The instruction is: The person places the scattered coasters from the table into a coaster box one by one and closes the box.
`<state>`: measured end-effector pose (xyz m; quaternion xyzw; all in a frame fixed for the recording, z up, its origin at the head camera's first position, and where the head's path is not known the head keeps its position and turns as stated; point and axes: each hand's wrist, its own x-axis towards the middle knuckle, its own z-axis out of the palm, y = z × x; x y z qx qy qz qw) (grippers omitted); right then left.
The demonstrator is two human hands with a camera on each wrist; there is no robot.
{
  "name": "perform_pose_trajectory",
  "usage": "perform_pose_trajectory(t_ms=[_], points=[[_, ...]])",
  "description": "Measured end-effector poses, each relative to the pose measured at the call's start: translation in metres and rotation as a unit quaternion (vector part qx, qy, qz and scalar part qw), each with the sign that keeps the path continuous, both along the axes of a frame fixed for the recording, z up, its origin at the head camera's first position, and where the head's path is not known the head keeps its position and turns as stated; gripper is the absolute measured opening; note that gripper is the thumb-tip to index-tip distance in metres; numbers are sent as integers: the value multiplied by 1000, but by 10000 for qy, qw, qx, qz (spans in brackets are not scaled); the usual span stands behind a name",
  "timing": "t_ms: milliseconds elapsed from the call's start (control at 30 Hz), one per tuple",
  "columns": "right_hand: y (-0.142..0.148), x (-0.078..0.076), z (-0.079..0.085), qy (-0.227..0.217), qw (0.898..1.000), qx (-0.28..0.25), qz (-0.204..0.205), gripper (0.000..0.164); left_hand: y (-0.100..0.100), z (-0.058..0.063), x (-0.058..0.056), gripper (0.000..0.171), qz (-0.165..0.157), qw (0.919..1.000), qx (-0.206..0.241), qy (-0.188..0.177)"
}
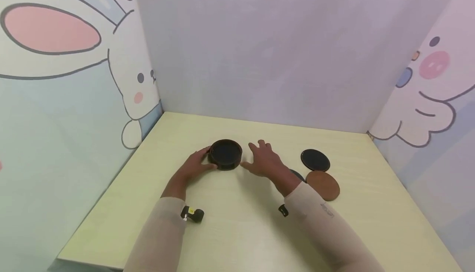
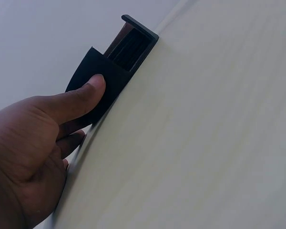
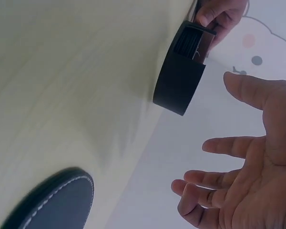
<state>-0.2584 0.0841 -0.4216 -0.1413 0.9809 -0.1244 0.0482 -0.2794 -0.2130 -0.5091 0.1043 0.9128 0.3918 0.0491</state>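
Observation:
A round black coaster holder (image 1: pixel 225 154) stands on the table, with several dark coasters (image 2: pixel 131 46) stacked inside, seen through the cut-out in its side wall. My left hand (image 1: pixel 193 166) grips the holder from the left; its thumb (image 2: pixel 96 85) lies on the outer wall and the other fingers are partly hidden behind it. To the right of the holder, my right hand (image 1: pixel 262 159) is held apart from it, fingers spread and nothing in them. In the right wrist view, the holder (image 3: pixel 179 76) shows beyond the open palm.
At the right lie a black coaster (image 1: pixel 315 159) and a brown coaster (image 1: pixel 323 185). A third, dark coaster (image 1: pixel 297 175) is partly covered by my right wrist. Walls with cartoon animals flank the pale table (image 1: pixel 230 230), and a plain wall (image 1: pixel 259 57) stands behind it.

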Motion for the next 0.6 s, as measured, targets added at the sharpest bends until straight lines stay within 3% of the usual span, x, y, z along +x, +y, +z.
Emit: perform_pose_trajectory(t_ms=[600], points=[[33,16,-9,-334,9990,-78,-295,91,-2,1,2,92,35,9997,183,-151]])
